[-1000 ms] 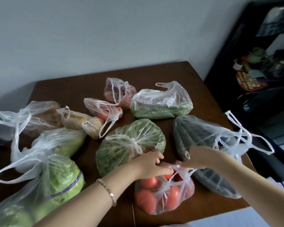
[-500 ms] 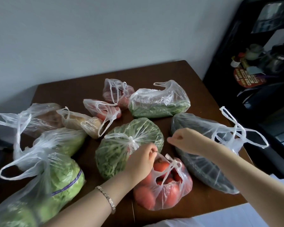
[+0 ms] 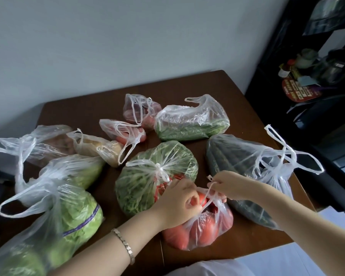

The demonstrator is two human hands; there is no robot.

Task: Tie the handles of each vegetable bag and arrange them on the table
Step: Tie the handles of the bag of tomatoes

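Observation:
A clear bag of red tomatoes (image 3: 202, 230) lies at the front of the brown table (image 3: 187, 86). My left hand (image 3: 177, 202) grips one of its handles, fingers curled over the bag's mouth. My right hand (image 3: 227, 185) pinches the other handle, a thin white loop pulled up and to the right. Just behind sits a knotted bag of leafy greens (image 3: 147, 176). To the right lies a knotted bag of dark cucumbers (image 3: 241, 162).
Several more bags lie around: lettuce (image 3: 72, 222) and cabbage (image 3: 82, 172) at the left, potatoes (image 3: 100, 148), two small red-vegetable bags (image 3: 126, 132) (image 3: 139, 110), green beans (image 3: 191, 120). A dark shelf unit (image 3: 307, 76) stands right of the table. The table's front edge runs close under the tomato bag.
My right hand dropped from above the cucumber bag back to the tomato bag and took its handle. My left hand shifted onto the bag's mouth and closed on the other handle.

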